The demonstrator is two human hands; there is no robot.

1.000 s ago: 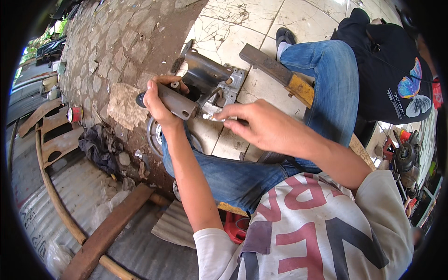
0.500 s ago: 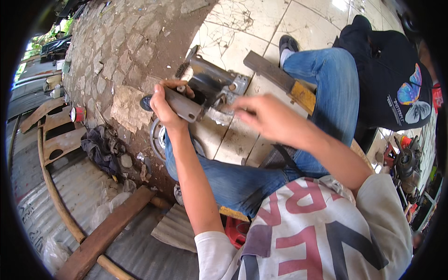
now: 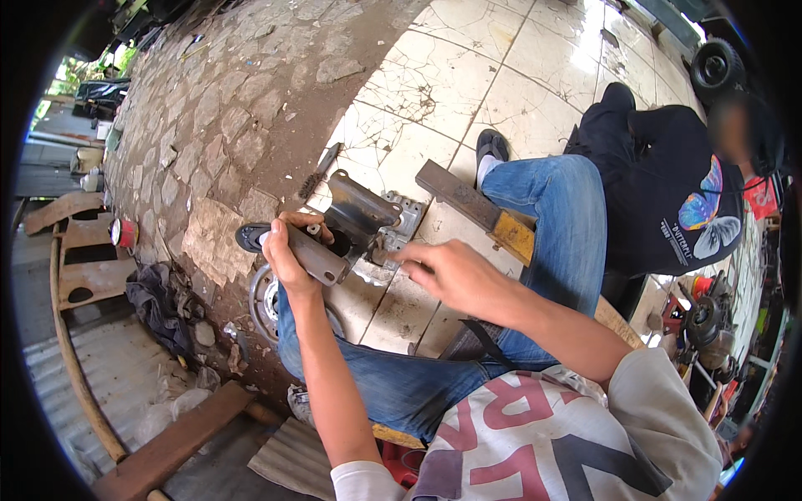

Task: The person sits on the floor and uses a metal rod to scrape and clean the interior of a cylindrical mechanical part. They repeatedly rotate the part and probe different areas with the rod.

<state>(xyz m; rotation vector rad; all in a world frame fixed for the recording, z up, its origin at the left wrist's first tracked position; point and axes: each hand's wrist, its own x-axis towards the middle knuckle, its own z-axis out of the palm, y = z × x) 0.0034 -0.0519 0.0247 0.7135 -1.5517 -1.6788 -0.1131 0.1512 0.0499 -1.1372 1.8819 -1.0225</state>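
Note:
My left hand (image 3: 289,255) grips a grey metal tube (image 3: 319,260) with a hole near its end, above my left knee. Beside it, a dark curved metal part (image 3: 357,200) and a cast silver piece (image 3: 403,219) rest over the tiles. My right hand (image 3: 439,271) is at the metal fitting right of the tube, thumb and index finger close together; whatever they hold is hidden. A wire brush (image 3: 311,182) lies just behind the parts. Under my left arm a silver disc (image 3: 264,305) is partly visible.
A steel bar with a yellow end (image 3: 459,196) lies beside my right leg. A co-worker (image 3: 652,192) in dark clothes crouches at right, near a black tyre (image 3: 717,65) and machine parts (image 3: 706,317). Left are corrugated sheets (image 3: 58,367), a wooden plank (image 3: 184,438) and dark cloth (image 3: 159,309).
The whole view has tilted, so the scene sits lower in the picture and more floor shows. My left hand keeps its grip on the tube; my right hand has shifted slightly at the fitting.

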